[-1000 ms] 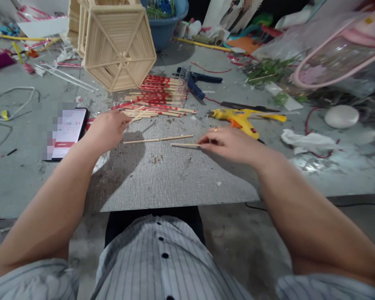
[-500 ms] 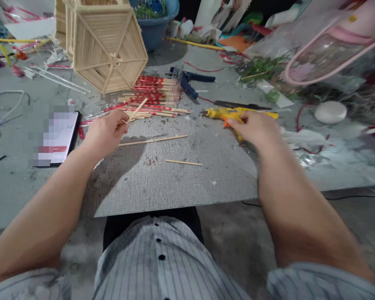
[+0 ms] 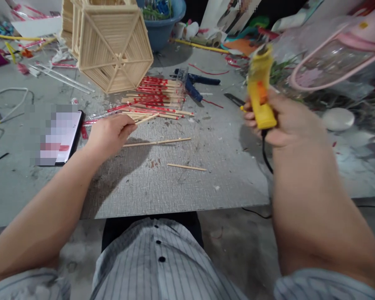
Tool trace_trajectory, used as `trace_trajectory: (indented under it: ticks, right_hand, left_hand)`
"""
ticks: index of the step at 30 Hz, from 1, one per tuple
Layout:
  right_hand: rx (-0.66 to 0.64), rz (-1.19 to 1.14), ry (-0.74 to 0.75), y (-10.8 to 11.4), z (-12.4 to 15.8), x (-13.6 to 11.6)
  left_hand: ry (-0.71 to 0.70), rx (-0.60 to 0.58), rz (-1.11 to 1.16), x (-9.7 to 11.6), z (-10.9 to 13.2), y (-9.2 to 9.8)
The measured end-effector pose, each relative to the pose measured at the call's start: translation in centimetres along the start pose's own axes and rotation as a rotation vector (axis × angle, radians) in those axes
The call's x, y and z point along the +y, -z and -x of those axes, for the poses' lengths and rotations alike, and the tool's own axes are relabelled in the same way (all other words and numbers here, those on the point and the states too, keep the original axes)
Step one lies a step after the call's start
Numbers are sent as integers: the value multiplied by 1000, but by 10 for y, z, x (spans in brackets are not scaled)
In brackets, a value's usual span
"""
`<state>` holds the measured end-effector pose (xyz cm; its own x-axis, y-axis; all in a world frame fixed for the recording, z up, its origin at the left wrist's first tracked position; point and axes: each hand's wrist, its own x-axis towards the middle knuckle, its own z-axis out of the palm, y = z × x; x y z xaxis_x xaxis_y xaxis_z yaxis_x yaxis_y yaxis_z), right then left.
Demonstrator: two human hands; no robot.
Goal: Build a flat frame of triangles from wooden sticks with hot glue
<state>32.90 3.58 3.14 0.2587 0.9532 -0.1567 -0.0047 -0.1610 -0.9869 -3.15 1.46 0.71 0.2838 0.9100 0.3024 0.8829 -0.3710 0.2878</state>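
Observation:
My right hand [image 3: 287, 123] is closed around a yellow glue gun [image 3: 260, 89], held up in the air with its black cord hanging below. My left hand [image 3: 109, 132] rests on the grey mat [image 3: 175, 183] and pinches a thin wooden stick [image 3: 146, 119] that points right. Two bare sticks lie on the mat: a long stick [image 3: 158, 142] just right of my left hand and a short stick [image 3: 186, 167] nearer me. A pile of red-wrapped sticks [image 3: 156, 98] lies beyond my left hand.
A hexagonal frame of wooden sticks [image 3: 112, 43] stands at the back. A phone [image 3: 58, 137] lies left of my hand. A dark blue tool [image 3: 193, 83], a blue bowl [image 3: 162, 23], a pink-rimmed clear container [image 3: 334, 54] and scattered scraps crowd the far side.
My right hand let go of the short stick, reached the glue gun on the table and lifted it upright. My left hand picked a stick from the pile and holds it.

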Motion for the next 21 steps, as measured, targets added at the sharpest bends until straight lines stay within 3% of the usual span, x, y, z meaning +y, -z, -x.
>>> trace_trajectory:
  ticks: [4, 7, 9, 13, 21]
  right_hand:
    - [-248, -250, -63, -26, 11, -23]
    - [-271, -235, 65, -41, 9, -22]
    - [-297, -163, 143, -47, 6, -17]
    - [-487, 42, 249, -47, 9, -12]
    - [-810, 674, 353, -46, 10, -21]
  left_hand:
    - [-18, 20, 12, -2, 0, 2]
    - [40, 24, -12, -3, 0, 3]
    - [98, 23, -42, -4, -1, 3]
    - [209, 1, -120, -9, -3, 3]
    - [216, -58, -146, -10, -5, 2]
